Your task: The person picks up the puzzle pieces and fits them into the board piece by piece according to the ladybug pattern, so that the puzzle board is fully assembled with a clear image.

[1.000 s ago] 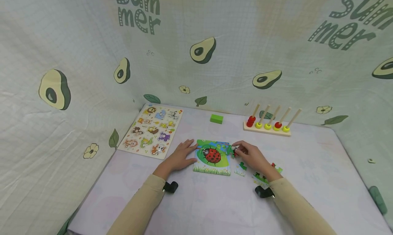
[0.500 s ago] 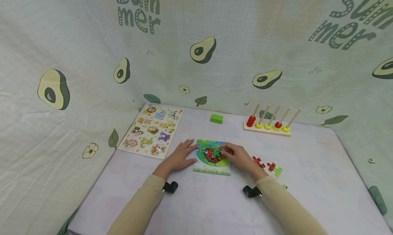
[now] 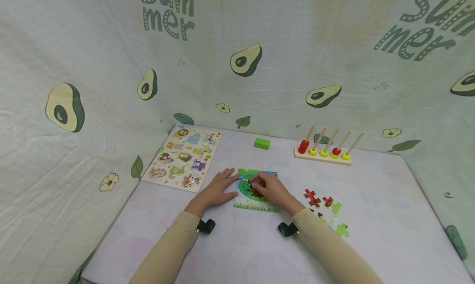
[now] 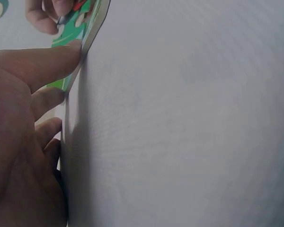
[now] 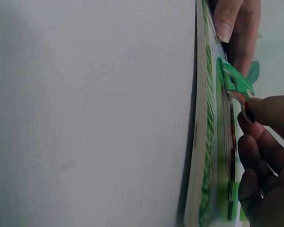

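A flat puzzle board [image 3: 256, 207] printed with a ladybug on a green leaf lies on the table between both hands. My left hand [image 3: 218, 188] rests at its left edge with straight, spread fingers, the thumb touching the border. Over the middle of the board, my right hand [image 3: 272, 190] pinches a green and red puzzle piece [image 5: 237, 85] between thumb and fingers. In the right wrist view the piece tilts, its far end at the board's surface. The right hand covers much of the ladybug picture.
Several loose puzzle pieces [image 3: 312, 197] lie right of the board, some partly behind the right sleeve. An animal puzzle board [image 3: 182, 158] is at the left. Toward the back sit a green block [image 3: 262, 143] and a peg stacker [image 3: 323, 156] with red and yellow beads.
My right hand has carried the pinched puzzle piece leftward from beside the board's right edge to over its middle. More loose pieces show at the right. The left hand has stayed in place.
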Available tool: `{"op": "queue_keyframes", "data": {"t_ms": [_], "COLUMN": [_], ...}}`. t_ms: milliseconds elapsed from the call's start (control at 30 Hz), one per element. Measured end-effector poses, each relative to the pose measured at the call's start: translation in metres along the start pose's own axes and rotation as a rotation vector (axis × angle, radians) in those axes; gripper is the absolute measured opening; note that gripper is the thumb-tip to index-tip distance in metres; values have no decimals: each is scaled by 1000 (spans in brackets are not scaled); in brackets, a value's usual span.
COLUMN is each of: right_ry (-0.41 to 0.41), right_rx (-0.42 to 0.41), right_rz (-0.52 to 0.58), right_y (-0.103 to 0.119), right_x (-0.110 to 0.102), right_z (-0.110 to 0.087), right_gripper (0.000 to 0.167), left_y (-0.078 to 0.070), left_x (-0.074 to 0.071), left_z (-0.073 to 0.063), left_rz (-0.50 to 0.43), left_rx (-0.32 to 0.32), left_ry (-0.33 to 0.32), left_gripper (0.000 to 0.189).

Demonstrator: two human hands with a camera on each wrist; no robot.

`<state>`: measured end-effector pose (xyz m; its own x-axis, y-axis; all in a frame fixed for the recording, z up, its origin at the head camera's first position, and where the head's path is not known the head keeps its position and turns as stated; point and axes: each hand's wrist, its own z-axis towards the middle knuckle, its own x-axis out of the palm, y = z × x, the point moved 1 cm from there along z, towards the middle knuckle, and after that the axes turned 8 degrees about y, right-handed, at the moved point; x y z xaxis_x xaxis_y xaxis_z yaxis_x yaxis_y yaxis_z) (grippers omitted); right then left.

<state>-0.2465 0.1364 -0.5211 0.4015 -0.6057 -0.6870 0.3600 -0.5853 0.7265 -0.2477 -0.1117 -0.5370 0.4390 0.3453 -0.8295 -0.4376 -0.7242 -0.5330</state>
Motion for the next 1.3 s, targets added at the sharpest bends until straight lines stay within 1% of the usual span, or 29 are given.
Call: {"op": "queue_keyframes", "data": {"t_ms": [267,500,633,767,900,1067,1300], "right_ry": [6,-2,1,35,51,34,42], "right_rx": [34,20,-4,-46,-78,-111,-84], "right_rz": [-40,-113,-187,-291,-364,-395,-413], "right_y": [6,9,9,11,13,15,20], "right_x": [6,10,12,14,15,15,14], "right_z": [9,10,7,3,2,1,2], "right_gripper": [13,15,23,33,32,29,28], "left_y": [0,1,1,2,3,2,2], "left_x": [0,1,2,3,3,3,2], "left_z": [0,0,0,0,0,0,1], "left_rz": [3,2,6,17,15,5,14], "left_rx": [-4,-21,-23,-24,-26,-30,-40], "left_ry": [12,19,14,14,20,17,17], "left_gripper": [70,71,71,71,71,71,71]}}
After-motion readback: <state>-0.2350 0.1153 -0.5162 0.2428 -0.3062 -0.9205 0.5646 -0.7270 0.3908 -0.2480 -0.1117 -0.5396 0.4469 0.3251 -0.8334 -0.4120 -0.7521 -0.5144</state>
